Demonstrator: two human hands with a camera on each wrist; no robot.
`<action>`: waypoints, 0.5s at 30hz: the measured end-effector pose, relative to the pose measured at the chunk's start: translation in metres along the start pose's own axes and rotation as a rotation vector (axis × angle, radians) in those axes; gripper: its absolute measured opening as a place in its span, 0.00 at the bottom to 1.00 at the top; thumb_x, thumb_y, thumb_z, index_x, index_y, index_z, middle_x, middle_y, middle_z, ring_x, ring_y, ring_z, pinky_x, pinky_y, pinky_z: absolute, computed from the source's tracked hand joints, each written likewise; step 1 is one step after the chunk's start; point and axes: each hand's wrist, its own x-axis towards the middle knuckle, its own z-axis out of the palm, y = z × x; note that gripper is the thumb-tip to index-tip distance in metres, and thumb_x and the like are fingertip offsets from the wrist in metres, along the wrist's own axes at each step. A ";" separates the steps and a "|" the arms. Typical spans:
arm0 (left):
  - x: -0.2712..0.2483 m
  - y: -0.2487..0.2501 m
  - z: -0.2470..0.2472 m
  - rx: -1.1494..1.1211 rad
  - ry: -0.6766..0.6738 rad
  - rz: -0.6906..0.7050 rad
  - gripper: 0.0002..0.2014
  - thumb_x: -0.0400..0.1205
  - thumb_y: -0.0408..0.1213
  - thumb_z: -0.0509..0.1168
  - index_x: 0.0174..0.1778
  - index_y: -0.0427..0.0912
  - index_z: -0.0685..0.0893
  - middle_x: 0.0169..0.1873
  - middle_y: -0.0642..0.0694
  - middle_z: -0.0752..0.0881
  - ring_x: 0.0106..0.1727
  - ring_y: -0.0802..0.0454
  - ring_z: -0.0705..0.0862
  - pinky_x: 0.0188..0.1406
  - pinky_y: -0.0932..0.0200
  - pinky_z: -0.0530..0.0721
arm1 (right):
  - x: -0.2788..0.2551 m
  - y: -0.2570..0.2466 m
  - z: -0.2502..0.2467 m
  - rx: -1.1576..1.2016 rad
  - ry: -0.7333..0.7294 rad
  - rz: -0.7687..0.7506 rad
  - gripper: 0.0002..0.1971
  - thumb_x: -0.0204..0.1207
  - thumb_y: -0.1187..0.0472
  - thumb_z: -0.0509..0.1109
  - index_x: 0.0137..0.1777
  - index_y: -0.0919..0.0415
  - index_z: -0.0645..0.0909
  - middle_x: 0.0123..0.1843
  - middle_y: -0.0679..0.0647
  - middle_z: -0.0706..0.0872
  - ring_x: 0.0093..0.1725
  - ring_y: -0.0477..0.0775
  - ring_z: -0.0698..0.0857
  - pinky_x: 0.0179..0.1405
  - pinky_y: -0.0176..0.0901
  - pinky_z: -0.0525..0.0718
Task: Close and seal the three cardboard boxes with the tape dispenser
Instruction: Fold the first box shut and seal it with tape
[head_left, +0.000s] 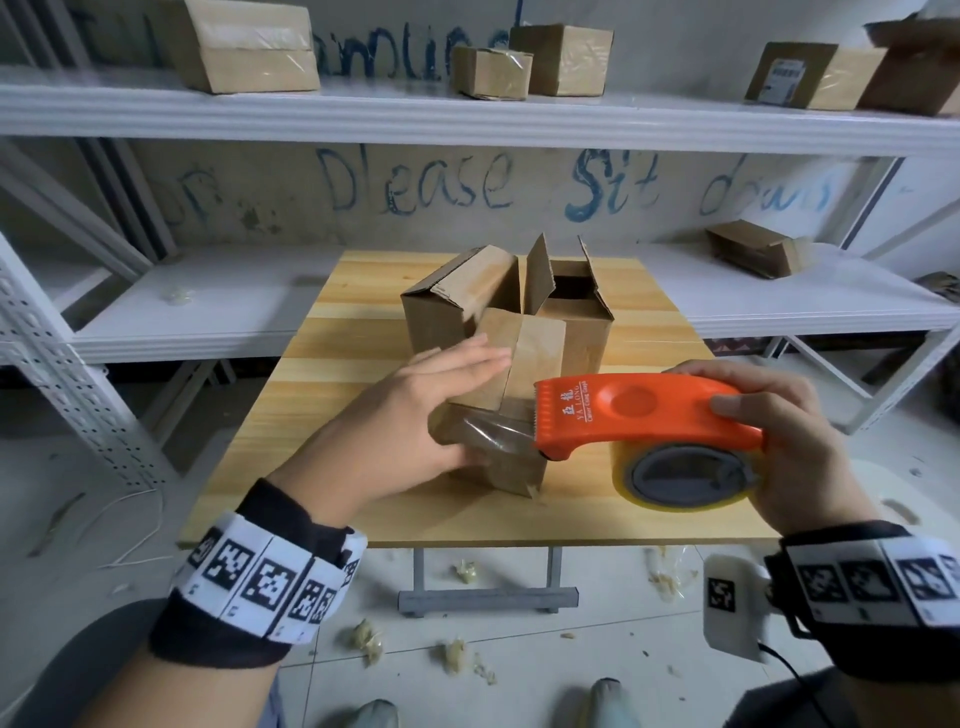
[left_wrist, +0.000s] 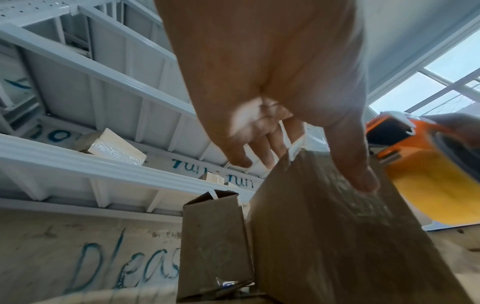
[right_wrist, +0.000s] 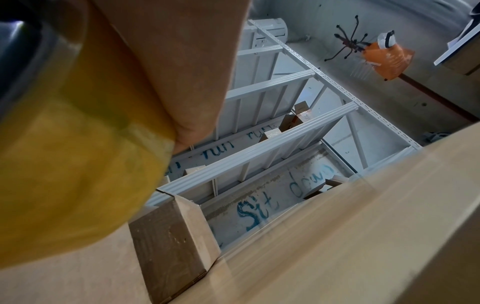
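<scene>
Three brown cardboard boxes stand on the wooden table. My left hand lies on the near box, fingers straight over its top and thumb on the front face. My right hand grips the orange tape dispenser just right of that box. A clear tape strip runs from its toothed end onto the box's front. The yellowish tape roll fills the right wrist view. Behind stand a box with flaps partly folded and an open box with upright flaps.
White metal shelves run behind and beside the table and carry several taped boxes. A flattened carton lies on the right shelf. Tape scraps litter the floor below the table's near edge.
</scene>
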 end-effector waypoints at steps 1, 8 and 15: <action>0.001 -0.003 0.001 0.001 0.012 -0.006 0.41 0.73 0.31 0.81 0.82 0.54 0.74 0.80 0.66 0.71 0.82 0.67 0.66 0.85 0.51 0.66 | 0.000 0.001 0.001 0.000 -0.008 0.004 0.19 0.63 0.65 0.60 0.42 0.56 0.93 0.45 0.58 0.91 0.43 0.59 0.88 0.37 0.40 0.86; 0.007 -0.011 0.008 -0.005 0.063 0.019 0.34 0.73 0.32 0.81 0.75 0.54 0.82 0.74 0.66 0.79 0.78 0.69 0.72 0.83 0.50 0.68 | 0.002 0.000 -0.012 -0.019 0.072 0.005 0.17 0.62 0.66 0.62 0.42 0.62 0.92 0.42 0.64 0.89 0.39 0.62 0.86 0.33 0.39 0.85; 0.002 -0.010 0.009 0.093 0.049 0.029 0.31 0.75 0.42 0.75 0.77 0.53 0.79 0.77 0.65 0.75 0.80 0.70 0.68 0.87 0.52 0.53 | 0.001 0.003 -0.019 -0.084 0.061 0.023 0.14 0.63 0.65 0.64 0.40 0.61 0.91 0.39 0.63 0.86 0.39 0.64 0.83 0.32 0.39 0.82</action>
